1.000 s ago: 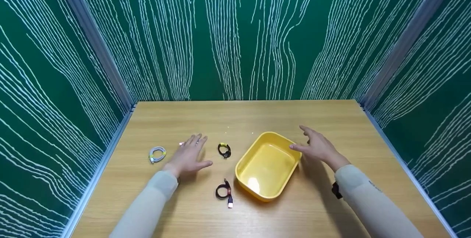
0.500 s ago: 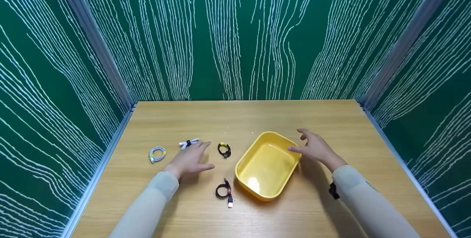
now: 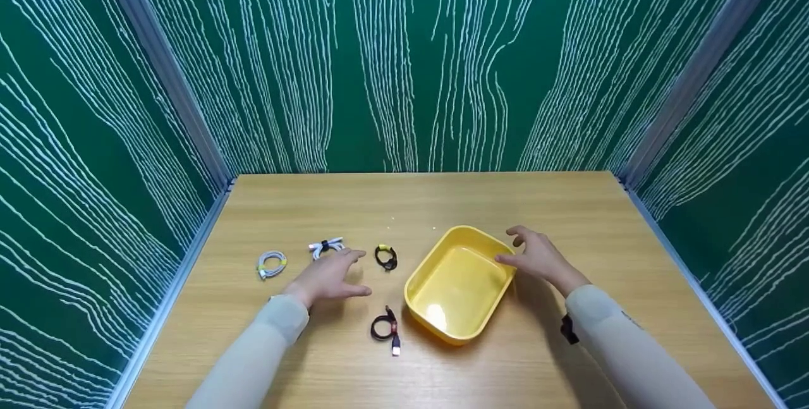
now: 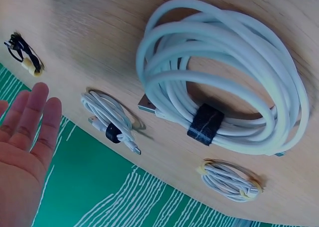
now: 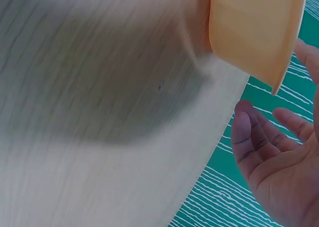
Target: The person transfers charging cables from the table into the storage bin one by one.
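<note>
My left hand [image 3: 325, 277] hovers over the table with thumb and fingers spread, holding nothing. Just beyond its fingers lies a white cable [image 3: 326, 245] bundled with a black strap. A black cable [image 3: 389, 265] with a yellow tie is to the right of the fingertips. Under the left wrist, a large white coiled cable [image 4: 172, 77] with a black strap fills much of the left wrist view; the arm hides it in the head view. My right hand [image 3: 545, 263] is at the right side of the yellow tub [image 3: 464, 270], fingers loosely bent, thumb tip right at the rim.
A pale coiled cable [image 3: 262, 265] with yellow ties lies at the left. Nearer me, a black cable [image 3: 394, 328] with a red tie and USB plug lies left of the tub. Green walls [image 3: 379, 48] with white lines enclose the wooden table [image 3: 316, 200] at back and sides.
My left hand has drawn back slightly toward me and turned, uncovering the white cable with the black strap. My right hand has shifted a little toward me, its fingers bending more. The tub stays put.
</note>
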A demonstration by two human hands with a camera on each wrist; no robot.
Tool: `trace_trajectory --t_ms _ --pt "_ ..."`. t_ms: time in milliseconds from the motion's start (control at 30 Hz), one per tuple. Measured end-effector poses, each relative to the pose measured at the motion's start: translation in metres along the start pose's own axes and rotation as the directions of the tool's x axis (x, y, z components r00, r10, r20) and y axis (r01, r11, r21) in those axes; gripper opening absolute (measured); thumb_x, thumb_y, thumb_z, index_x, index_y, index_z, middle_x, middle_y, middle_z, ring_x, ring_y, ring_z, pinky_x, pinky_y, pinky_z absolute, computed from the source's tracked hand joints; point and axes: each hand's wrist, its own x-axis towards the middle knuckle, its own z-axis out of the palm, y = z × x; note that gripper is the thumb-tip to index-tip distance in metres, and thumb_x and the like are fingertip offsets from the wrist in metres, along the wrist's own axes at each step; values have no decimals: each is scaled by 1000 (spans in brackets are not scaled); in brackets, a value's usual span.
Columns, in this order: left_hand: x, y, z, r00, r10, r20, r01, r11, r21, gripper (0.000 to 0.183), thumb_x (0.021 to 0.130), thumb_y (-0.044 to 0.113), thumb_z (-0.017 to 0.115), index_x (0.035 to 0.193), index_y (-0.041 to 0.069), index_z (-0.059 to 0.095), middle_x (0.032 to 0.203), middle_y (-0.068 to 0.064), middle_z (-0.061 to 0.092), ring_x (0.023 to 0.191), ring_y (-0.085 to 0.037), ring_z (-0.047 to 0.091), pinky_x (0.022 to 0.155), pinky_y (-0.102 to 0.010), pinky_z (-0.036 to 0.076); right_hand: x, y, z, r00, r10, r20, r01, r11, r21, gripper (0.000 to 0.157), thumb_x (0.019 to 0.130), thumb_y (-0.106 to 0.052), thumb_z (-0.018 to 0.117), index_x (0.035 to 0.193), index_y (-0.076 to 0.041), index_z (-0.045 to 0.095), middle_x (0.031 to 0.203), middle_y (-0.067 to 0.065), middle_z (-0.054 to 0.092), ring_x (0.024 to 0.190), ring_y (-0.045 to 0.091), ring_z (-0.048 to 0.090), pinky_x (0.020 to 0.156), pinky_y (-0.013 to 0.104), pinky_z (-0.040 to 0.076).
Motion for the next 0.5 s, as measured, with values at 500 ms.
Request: trace_trajectory --t_ms 500 --pt "1 8 5 996 83 41 -82 996 -43 77 89 48 86 148 4 62 128 -16 74 117 -34 70 105 -55 57 8 3 15 994 -92 -65 96 993 65 52 95 -20 84 137 3 65 116 25 72 97 30 65 85 40 59"
